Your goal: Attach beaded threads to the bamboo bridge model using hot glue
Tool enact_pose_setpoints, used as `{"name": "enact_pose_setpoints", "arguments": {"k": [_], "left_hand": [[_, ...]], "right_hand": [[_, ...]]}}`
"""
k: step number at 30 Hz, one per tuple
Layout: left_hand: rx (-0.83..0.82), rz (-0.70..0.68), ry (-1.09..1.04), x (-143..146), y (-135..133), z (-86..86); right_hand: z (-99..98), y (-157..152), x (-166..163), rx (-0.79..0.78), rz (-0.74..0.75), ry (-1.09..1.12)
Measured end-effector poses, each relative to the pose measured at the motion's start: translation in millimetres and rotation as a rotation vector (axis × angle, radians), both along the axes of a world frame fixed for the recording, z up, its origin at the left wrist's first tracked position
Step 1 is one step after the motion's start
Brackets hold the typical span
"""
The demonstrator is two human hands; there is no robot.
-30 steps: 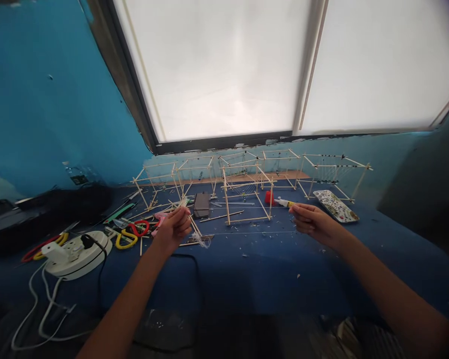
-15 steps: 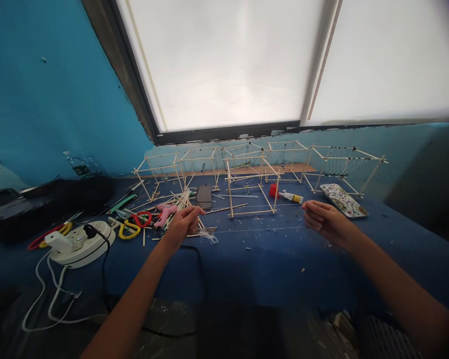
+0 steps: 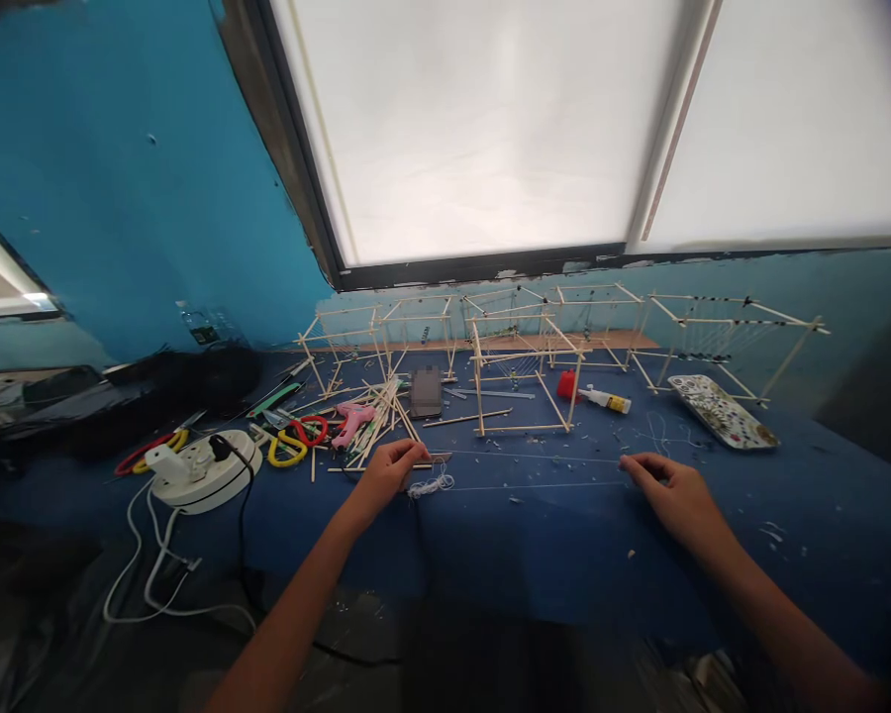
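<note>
A thin white thread (image 3: 527, 456) runs straight between my two hands, low over the blue table. My left hand (image 3: 392, 473) pinches one end of it between thumb and fingertips. At the other end, my right hand (image 3: 664, 487) pinches the thread in the same way. A small tangle of white thread (image 3: 432, 482) lies just beside my left fingers, and a second strand leads from it toward the right hand. Behind the thread stands a cube-shaped frame of wooden sticks (image 3: 524, 430).
More stick frames (image 3: 776, 319) line the wall. Left are loose sticks (image 3: 393, 406), a pink glue gun (image 3: 354, 421), yellow-and-red scissors (image 3: 288, 451) and a white power strip (image 3: 208, 485) with cables. A grey box (image 3: 426, 391), glue bottle (image 3: 607, 399) and patterned tray (image 3: 720, 411) lie behind.
Both hands have come lower and nearer to me, with the thread still stretched between them. The camera has turned a little left, so the scene sits further right.
</note>
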State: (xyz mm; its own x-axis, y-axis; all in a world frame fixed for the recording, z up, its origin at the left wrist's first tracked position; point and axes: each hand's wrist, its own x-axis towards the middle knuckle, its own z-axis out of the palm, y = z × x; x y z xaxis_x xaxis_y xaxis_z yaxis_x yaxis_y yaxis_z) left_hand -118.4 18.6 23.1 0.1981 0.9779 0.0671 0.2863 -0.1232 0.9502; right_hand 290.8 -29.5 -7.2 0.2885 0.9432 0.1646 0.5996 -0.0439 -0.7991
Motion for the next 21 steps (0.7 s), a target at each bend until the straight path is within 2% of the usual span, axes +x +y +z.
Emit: {"name": "enact_pose_setpoints", "arguments": {"k": [5, 8, 12, 16, 19, 21], "left_hand": [[0.084, 0.053, 0.093, 3.3, -14.9, 3.2], [0.124, 0.075, 0.149, 5.9, -31.3, 7.8], [0.145, 0.139, 0.186, 2.5, -47.1, 6.3], [0.176, 0.225, 0.171, -6.8, -47.2, -1.8], [0.192, 0.232, 0.147, -9.7, -43.2, -8.3], [0.19, 0.216, 0.136, -9.8, -41.9, -11.9]], "right_hand": [[-17.9, -0.8, -11.2, 0.051, 0.003, -0.265], [-22.2, 0.1, -21.3, 0.017, 0.055, -0.379], [-27.4, 1.3, -29.2, -0.011, 0.038, -0.432], [-37.3, -0.4, -27.3, 0.005, -0.003, -0.471], [-26.3, -6.5, -43.3, 0.135, -0.059, -0.481], [-1.1, -10.1, -78.7, 0.309, -0.01, -0.42]]}}
